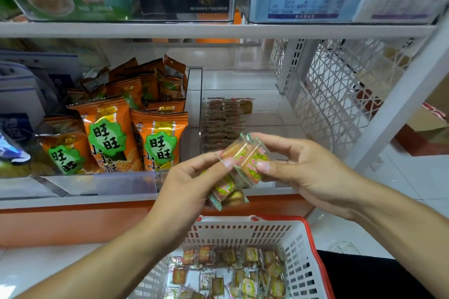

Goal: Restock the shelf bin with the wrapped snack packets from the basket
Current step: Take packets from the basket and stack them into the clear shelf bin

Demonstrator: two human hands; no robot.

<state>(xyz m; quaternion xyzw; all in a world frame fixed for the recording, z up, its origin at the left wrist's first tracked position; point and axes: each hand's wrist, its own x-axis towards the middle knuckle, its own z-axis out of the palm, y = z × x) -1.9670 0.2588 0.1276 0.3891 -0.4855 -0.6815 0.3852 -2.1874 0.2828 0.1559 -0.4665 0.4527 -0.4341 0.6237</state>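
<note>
My left hand (192,179) and my right hand (298,165) together hold a small stack of clear-wrapped snack packets (243,160) in front of the shelf. More packets (227,190) hang below my left palm. Behind them a clear shelf bin (257,104) holds rows of the same packets (223,121) along its left side. Below, a white basket with a red rim (301,245) contains several loose packets (243,272).
Orange snack bags (136,128) fill the clear bin to the left. Boxes sit on the upper shelf (218,29). A white lattice side panel (340,90) and an upright post (401,104) close the shelf on the right. An orange shelf front (73,223) runs below.
</note>
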